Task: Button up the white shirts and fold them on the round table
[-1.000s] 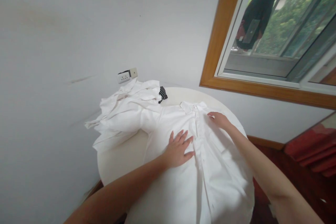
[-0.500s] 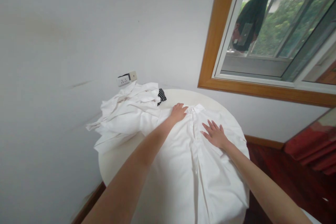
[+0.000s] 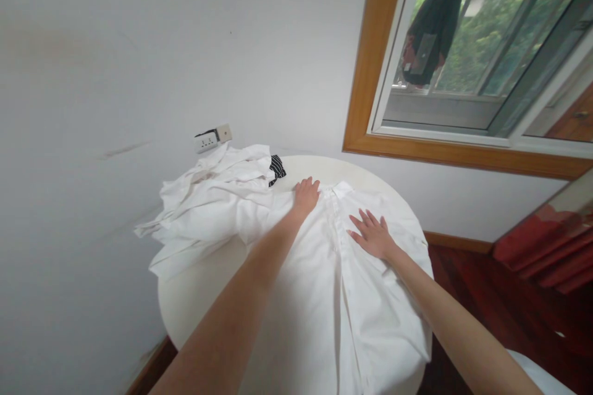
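A white shirt (image 3: 306, 296) lies spread on a round white table (image 3: 199, 296), its collar (image 3: 341, 189) at the far end and its front opening running down toward me. My left hand (image 3: 306, 195) rests with fingers extended on the cloth just left of the collar. Flat on the other front panel, below and right of the collar, is my right hand (image 3: 373, 234), its fingers spread. Neither hand grips the fabric. The shirt's near end runs out of the picture.
A heap of white clothes (image 3: 208, 197) lies at the table's left, against the wall, with a black striped cloth (image 3: 277, 169) beside it. A power socket (image 3: 206, 141) sits above the heap. A wood-framed window (image 3: 361, 62) is at the right, above a red curtain (image 3: 551, 247).
The view has shifted, so the table and clothes appear a little further left. Both hands stay at almost the same places on the shirt.
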`<action>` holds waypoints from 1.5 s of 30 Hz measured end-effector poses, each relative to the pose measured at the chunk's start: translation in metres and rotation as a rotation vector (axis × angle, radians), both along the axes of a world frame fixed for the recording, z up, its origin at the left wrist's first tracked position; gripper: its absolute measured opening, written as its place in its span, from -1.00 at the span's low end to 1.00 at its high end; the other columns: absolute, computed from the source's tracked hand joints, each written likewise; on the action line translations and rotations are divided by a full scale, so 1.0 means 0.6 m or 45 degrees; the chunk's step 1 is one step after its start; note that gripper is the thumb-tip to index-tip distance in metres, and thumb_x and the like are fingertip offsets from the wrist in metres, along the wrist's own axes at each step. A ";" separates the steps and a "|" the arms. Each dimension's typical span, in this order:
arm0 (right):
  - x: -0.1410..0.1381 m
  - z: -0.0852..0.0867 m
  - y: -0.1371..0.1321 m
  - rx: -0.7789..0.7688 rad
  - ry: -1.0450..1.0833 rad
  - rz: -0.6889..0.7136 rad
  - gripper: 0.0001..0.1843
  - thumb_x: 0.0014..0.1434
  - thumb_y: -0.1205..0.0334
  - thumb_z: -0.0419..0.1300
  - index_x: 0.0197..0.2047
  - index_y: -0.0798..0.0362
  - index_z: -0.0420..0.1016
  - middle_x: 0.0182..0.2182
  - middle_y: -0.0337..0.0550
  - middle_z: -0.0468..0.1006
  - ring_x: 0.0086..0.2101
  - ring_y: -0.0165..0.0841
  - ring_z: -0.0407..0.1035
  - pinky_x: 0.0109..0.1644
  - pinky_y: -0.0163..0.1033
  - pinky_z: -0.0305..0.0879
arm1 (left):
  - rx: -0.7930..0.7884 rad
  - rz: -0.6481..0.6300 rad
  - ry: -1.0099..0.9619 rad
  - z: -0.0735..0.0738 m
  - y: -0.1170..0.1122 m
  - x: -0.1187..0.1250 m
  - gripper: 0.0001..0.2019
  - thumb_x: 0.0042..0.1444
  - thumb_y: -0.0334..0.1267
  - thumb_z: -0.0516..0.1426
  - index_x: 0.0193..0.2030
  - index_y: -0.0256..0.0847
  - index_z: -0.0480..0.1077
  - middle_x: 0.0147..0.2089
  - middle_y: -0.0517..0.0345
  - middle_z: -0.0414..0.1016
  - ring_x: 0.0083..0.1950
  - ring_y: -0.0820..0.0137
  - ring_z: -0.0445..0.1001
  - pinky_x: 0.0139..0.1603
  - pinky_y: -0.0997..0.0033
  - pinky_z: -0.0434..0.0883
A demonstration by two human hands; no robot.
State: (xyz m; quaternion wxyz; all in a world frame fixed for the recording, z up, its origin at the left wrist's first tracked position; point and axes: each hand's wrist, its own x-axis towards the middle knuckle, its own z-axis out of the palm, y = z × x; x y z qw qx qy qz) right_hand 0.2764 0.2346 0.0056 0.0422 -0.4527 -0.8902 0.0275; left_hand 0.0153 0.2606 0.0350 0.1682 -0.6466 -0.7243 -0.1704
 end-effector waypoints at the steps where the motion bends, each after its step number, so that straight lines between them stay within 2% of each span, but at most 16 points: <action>1: -0.001 0.000 -0.001 -0.007 0.003 -0.004 -0.28 0.24 -0.31 -0.32 0.37 -0.22 -0.05 0.38 -0.15 -0.19 0.33 -0.11 -0.34 0.29 0.25 -0.40 | 0.009 -0.020 -0.010 -0.004 -0.010 0.004 -0.58 0.24 -0.20 -0.05 0.22 -0.16 0.21 0.29 -0.09 0.18 0.23 0.13 0.17 0.21 0.08 0.10; 6: 0.000 0.008 0.002 -0.050 0.026 -0.006 -0.30 0.22 -0.32 -0.22 0.34 -0.26 0.01 0.37 -0.17 -0.14 0.33 -0.07 -0.30 0.28 0.28 -0.36 | 0.013 -0.116 -0.016 -0.028 -0.088 0.007 -0.46 0.26 -0.08 -0.12 0.36 -0.07 0.00 0.40 0.03 0.00 0.37 0.13 0.00 0.31 0.03 -0.02; 10: 0.008 0.037 0.049 -0.058 0.118 -0.006 -0.41 0.25 -0.21 -0.15 0.24 -0.18 0.25 0.25 -0.15 0.23 0.21 -0.16 0.11 0.24 0.03 0.04 | -0.177 -0.137 -0.060 -0.056 -0.138 -0.015 -0.45 0.23 0.05 -0.13 0.34 0.01 0.07 0.38 0.04 0.07 0.38 0.08 0.00 0.31 -0.09 -0.03; 13: 0.015 0.054 0.107 0.055 0.194 -0.193 -0.48 0.33 0.00 -0.23 0.17 -0.07 0.35 0.13 -0.10 0.41 0.11 -0.23 0.27 0.16 -0.13 0.17 | -0.268 -0.098 -0.105 -0.068 -0.157 -0.027 -0.44 0.22 0.11 -0.16 0.32 0.03 0.12 0.38 0.06 0.08 0.38 0.08 0.00 0.32 -0.11 -0.05; 15: 0.022 0.051 0.140 0.013 0.132 -0.268 -0.51 0.34 0.08 -0.22 0.17 -0.06 0.36 0.15 -0.09 0.38 0.13 -0.21 0.24 0.17 -0.08 0.16 | -0.269 -0.069 -0.111 -0.069 -0.164 -0.030 -0.41 0.20 0.15 -0.17 0.33 0.04 0.09 0.39 0.06 0.04 0.40 0.06 -0.04 0.32 -0.18 -0.08; 17: 0.030 0.036 0.161 -0.052 0.024 -0.294 -0.50 0.32 0.07 -0.19 0.24 -0.10 0.25 0.25 -0.12 0.23 0.21 -0.14 0.10 0.21 0.09 0.09 | -0.265 -0.021 -0.123 -0.068 -0.170 -0.032 -0.36 0.17 0.20 -0.17 0.35 0.03 0.04 0.40 0.03 0.02 0.40 0.02 -0.06 0.30 -0.26 -0.11; 19: 0.041 0.018 0.171 -0.082 -0.058 -0.337 -0.44 0.30 -0.04 -0.20 0.32 -0.15 0.10 0.34 -0.18 0.03 0.28 -0.07 -0.09 0.22 0.29 -0.06 | -0.288 0.021 -0.144 -0.065 -0.174 -0.034 -0.30 0.13 0.27 -0.17 0.35 0.04 0.04 0.40 0.01 0.01 0.40 -0.03 -0.08 0.27 -0.33 -0.13; 21: 0.055 0.002 0.175 -0.087 -0.092 -0.366 -0.36 0.28 -0.17 -0.24 0.36 -0.18 -0.01 0.37 -0.22 -0.10 0.31 -0.05 -0.21 0.22 0.38 -0.19 | -0.328 0.034 -0.164 -0.063 -0.178 -0.036 -0.27 0.09 0.33 -0.19 0.34 0.05 0.06 0.41 0.01 -0.01 0.40 -0.07 -0.09 0.26 -0.38 -0.14; 26: 0.083 -0.011 0.177 -0.067 -0.081 -0.330 -0.26 0.21 -0.31 -0.27 0.37 -0.19 -0.04 0.37 -0.24 -0.12 0.32 -0.09 -0.25 0.26 0.32 -0.26 | -0.348 0.014 -0.183 -0.067 -0.190 -0.030 -0.23 0.06 0.38 -0.21 0.34 0.06 0.06 0.42 0.02 -0.07 0.41 -0.09 -0.15 0.24 -0.43 -0.20; 29: 0.085 0.000 0.176 -0.052 -0.030 -0.342 -0.29 0.23 -0.29 -0.23 0.33 -0.16 0.07 0.35 -0.17 -0.02 0.29 -0.09 -0.13 0.24 0.30 -0.16 | -0.345 0.015 -0.182 -0.071 -0.198 -0.024 -0.22 0.06 0.38 -0.21 0.34 0.04 0.05 0.43 -0.01 -0.08 0.41 -0.10 -0.16 0.23 -0.45 -0.21; 32: 0.070 0.020 0.173 0.012 0.009 -0.365 -0.42 0.27 -0.18 -0.17 0.18 -0.10 0.34 0.22 -0.02 0.26 0.17 -0.06 0.14 0.15 0.26 0.00 | -0.377 0.024 -0.183 -0.066 -0.197 -0.019 -0.22 0.05 0.37 -0.16 0.33 0.01 0.09 0.41 -0.06 -0.04 0.38 -0.17 -0.11 0.19 -0.48 -0.13; 34: 0.050 0.034 0.170 0.087 0.008 -0.339 -0.51 0.28 -0.07 -0.11 0.01 -0.04 0.50 0.08 0.03 0.41 0.08 -0.08 0.24 0.12 0.17 0.08 | -0.356 0.038 -0.158 -0.054 -0.187 -0.014 -0.29 0.10 0.31 -0.13 0.27 -0.05 0.19 0.36 -0.12 0.09 0.35 -0.17 -0.01 0.17 -0.44 -0.02; 38: -0.001 0.046 0.170 0.196 0.025 -0.177 -0.62 0.26 0.21 -0.06 -0.16 0.11 0.57 -0.10 0.08 0.53 -0.02 -0.18 0.34 0.05 -0.16 0.20 | -0.108 -0.054 -0.042 -0.026 -0.144 -0.010 -0.61 0.28 -0.14 -0.14 0.06 -0.21 0.37 0.15 -0.12 0.36 0.21 0.14 0.26 0.20 0.01 0.20; 40: -0.025 0.039 0.170 0.194 0.043 -0.119 -0.62 0.25 0.28 -0.08 -0.17 0.12 0.57 -0.13 0.05 0.55 -0.05 -0.25 0.37 0.03 -0.26 0.20 | -0.063 -0.067 -0.039 -0.022 -0.120 -0.016 -0.66 0.26 -0.29 -0.14 -0.03 -0.29 0.40 0.02 -0.13 0.44 0.11 0.23 0.35 0.14 0.18 0.27; 42: -0.044 0.026 0.168 0.189 0.065 -0.093 -0.60 0.27 0.29 -0.12 -0.10 0.11 0.54 -0.07 -0.01 0.54 -0.02 -0.32 0.35 0.07 -0.33 0.17 | -0.061 -0.051 -0.062 -0.029 -0.101 -0.028 -0.68 0.24 -0.34 -0.11 -0.05 -0.33 0.41 -0.02 -0.14 0.46 0.07 0.25 0.37 0.12 0.23 0.29; 45: -0.062 0.001 0.159 0.219 0.109 -0.090 -0.56 0.32 0.22 -0.16 0.10 0.10 0.41 0.11 -0.04 0.41 0.12 -0.34 0.23 0.19 -0.28 0.07 | -0.044 -0.074 -0.081 -0.052 -0.084 -0.050 -0.67 0.21 -0.31 -0.06 0.05 -0.32 0.36 0.07 -0.12 0.43 0.13 0.27 0.34 0.19 0.24 0.24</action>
